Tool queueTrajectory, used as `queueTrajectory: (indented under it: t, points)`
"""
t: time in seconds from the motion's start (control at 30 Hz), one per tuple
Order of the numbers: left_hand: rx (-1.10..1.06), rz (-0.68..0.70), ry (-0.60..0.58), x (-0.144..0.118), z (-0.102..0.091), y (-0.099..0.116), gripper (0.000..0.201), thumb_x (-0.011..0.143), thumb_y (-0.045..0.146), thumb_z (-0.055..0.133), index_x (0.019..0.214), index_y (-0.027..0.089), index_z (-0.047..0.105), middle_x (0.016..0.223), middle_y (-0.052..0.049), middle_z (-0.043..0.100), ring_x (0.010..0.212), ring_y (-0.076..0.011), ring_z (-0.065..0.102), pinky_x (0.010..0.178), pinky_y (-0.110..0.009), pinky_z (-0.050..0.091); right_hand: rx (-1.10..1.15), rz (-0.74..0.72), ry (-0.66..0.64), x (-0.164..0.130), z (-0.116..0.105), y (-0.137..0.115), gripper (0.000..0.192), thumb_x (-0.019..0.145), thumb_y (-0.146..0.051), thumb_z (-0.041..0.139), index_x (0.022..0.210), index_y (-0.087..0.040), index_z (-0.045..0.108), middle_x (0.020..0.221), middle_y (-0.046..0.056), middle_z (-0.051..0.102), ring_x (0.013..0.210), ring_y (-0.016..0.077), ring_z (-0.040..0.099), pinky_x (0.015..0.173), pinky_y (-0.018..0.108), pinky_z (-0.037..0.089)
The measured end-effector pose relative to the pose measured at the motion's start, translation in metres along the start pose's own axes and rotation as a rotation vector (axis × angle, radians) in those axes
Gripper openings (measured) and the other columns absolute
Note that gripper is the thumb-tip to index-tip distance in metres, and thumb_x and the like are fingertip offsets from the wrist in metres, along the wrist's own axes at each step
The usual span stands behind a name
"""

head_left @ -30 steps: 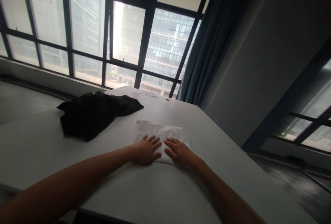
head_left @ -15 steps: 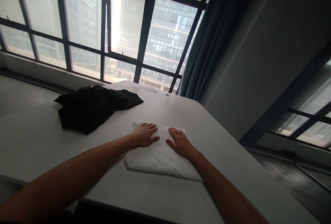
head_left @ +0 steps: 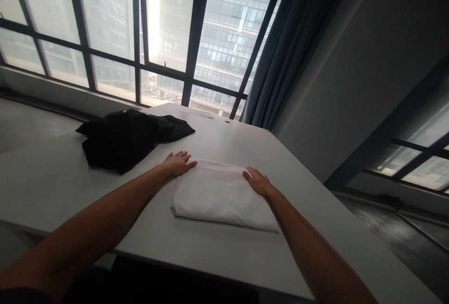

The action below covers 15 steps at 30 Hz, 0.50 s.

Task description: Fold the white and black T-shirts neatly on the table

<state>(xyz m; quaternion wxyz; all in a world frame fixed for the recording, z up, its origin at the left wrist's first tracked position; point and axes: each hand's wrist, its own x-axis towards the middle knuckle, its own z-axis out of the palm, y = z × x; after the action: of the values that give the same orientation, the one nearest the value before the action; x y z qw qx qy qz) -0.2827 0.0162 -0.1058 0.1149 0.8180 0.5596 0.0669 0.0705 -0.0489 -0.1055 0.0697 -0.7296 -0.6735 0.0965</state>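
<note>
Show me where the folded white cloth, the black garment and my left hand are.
folded white cloth (head_left: 220, 196), head view, middle of its top.
black garment (head_left: 122, 138), head view, centre of the heap.
left hand (head_left: 178, 162), head view, back of the hand.

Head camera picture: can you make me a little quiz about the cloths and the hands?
1. True or false: the left hand grips the black garment.
2. What colour is the folded cloth between the hands?
3. The right hand lies at the cloth's: A) far right corner, B) near left corner, C) middle.

Key: 1 false, it rests flat at the white cloth's far left corner. 2 white. 3 A.
</note>
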Motion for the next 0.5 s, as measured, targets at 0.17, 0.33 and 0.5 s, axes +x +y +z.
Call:
queueTrajectory:
  t: [0.17,0.33,0.5]
  points:
    - [-0.017,0.023,0.01,0.001,-0.002,-0.008,0.072,0.093,0.064,0.018,0.149,0.022,0.035,0.159,-0.01,0.024,0.147,-0.026,0.017,0.115,-0.053,0.012,-0.023,-0.057,0.179,-0.012,-0.011,-0.002,0.064,0.099,-0.057,0.029,0.149,-0.017,0.036,0.156,0.012,0.029,0.146,0.0264,0.019,0.118,0.056,0.008]
    - [-0.048,0.017,0.063,0.002,-0.007,-0.009,0.067,0.097,0.056,0.007,0.14,0.026,0.048,0.151,-0.007,0.043,0.14,-0.0254,0.036,0.111,-0.046,0.027,0.181,-0.65,-0.034,-0.063,-0.027,-0.058,0.073,0.088,-0.065,0.051,0.147,-0.023,0.041,0.154,0.009,0.035,0.144,0.0266,0.027,0.118,0.047,0.02]
    - [-0.062,0.031,0.057,0.0,-0.018,-0.012,0.076,0.095,0.062,0.002,0.134,0.027,0.056,0.147,-0.006,0.049,0.136,-0.0249,0.042,0.108,-0.038,0.034,0.178,-0.88,-0.349,-0.101,-0.026,-0.104,0.085,0.075,-0.065,0.068,0.148,-0.032,0.038,0.158,0.005,0.025,0.146,0.0314,0.018,0.12,0.051,0.007]
